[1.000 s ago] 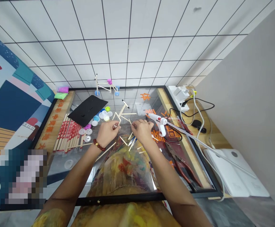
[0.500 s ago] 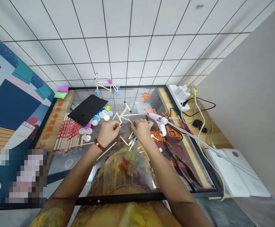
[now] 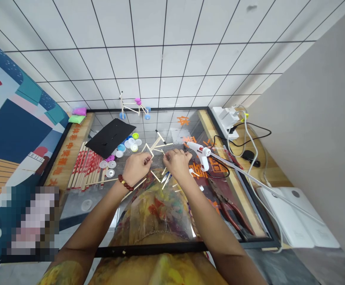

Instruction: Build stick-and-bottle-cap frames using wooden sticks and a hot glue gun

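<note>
My left hand [image 3: 137,166] is closed in a pinch on one corner of a small frame of pale wooden sticks [image 3: 149,151]. My right hand [image 3: 177,163] is also closed, thumb and fingers together, beside the frame's right side; a thin stick end shows at its fingertips, but I cannot make out what it grips. Just beyond the hands lie loose sticks, one with a dark tip [image 3: 161,137]. Below and between the hands, short cut sticks [image 3: 155,176] and a blue-handled tool [image 3: 165,177] rest on the glass tabletop [image 3: 98,206].
Left are red-wrapped chopsticks [image 3: 85,168], a black sheet [image 3: 110,137] and plastic caps [image 3: 121,147]. A stick model with blue wheels [image 3: 131,109] stands at the back. Right lie a white glue gun [image 3: 200,153], red-handled pliers [image 3: 230,209], cables and a power strip [image 3: 227,122].
My left hand and the stick frame have shifted very slightly to the right. My right hand has edged a little left, so the two hands are closer.
</note>
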`<state>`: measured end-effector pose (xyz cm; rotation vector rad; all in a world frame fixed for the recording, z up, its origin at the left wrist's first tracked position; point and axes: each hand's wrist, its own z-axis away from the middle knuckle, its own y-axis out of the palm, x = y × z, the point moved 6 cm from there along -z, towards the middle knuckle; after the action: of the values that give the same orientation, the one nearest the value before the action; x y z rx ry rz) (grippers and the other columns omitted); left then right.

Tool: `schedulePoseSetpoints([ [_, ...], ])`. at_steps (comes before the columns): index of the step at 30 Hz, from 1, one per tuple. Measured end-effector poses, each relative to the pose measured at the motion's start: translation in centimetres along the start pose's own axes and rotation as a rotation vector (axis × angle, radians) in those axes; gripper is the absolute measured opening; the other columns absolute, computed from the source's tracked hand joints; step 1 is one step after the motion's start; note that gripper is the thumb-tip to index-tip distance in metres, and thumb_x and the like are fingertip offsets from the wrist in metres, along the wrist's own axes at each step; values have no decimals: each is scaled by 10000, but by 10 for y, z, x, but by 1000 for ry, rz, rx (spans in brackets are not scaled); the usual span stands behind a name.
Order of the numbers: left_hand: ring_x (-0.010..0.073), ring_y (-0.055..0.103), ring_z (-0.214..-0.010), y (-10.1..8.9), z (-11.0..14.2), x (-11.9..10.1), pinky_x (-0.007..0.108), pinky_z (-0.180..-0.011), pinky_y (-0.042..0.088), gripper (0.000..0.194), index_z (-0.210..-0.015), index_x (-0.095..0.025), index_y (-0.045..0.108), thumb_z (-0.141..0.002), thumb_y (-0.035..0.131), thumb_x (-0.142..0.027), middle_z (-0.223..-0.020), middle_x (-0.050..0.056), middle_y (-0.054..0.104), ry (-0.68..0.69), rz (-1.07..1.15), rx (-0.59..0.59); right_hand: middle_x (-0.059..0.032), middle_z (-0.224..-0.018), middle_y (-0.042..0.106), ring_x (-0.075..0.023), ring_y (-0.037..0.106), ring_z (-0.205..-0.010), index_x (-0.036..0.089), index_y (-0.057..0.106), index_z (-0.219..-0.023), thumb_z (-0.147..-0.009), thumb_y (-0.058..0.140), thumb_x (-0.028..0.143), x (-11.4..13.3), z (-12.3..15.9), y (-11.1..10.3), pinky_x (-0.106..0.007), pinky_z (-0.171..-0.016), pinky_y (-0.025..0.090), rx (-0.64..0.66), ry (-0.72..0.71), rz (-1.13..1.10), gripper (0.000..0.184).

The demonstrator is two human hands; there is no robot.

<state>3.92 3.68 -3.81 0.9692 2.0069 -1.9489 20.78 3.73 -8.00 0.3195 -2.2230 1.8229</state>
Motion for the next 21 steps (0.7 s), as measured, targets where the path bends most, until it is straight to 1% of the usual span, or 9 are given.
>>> schedulePoseSetpoints([
  [7, 160, 587, -672, 1, 1, -2, 276, -621, 344, 100, -748, -212, 664, -818, 594, -203, -733, 10, 676, 4, -60, 33, -72, -910, 725, -237, 545, -918, 203, 728, -865, -910, 550, 261, 0, 0, 0, -394, -821, 195, 21, -1, -14, 194],
  [13, 160, 590, -672, -1, 2, -5, 274, -617, 341, 85, -752, -215, 672, -818, 624, -239, -745, 9, 688, 5, -65, 26, -85, -926, 723, -251, 539, -933, 201, 727, -901, -915, 567, 313, 0, 2, -3, -395, -825, 200, 28, -12, -17, 197],
  [17, 155, 587, -645, -3, 2, -6, 272, -615, 341, 138, -768, -219, 694, -850, 614, -294, -741, 12, 703, 8, -65, -1, -81, -929, 723, -256, 539, -941, 206, 727, -912, -909, 580, 336, -1, 2, -4, -399, -829, 200, 16, -16, -7, 196],
  [21, 154, 601, -653, -4, 1, -4, 270, -625, 346, 205, -787, -216, 718, -894, 563, -298, -735, 20, 716, 8, -46, -22, -78, -923, 724, -244, 536, -921, 208, 731, -899, -922, 558, 300, -1, 1, -1, -395, -817, 193, 20, -20, -11, 197],
])
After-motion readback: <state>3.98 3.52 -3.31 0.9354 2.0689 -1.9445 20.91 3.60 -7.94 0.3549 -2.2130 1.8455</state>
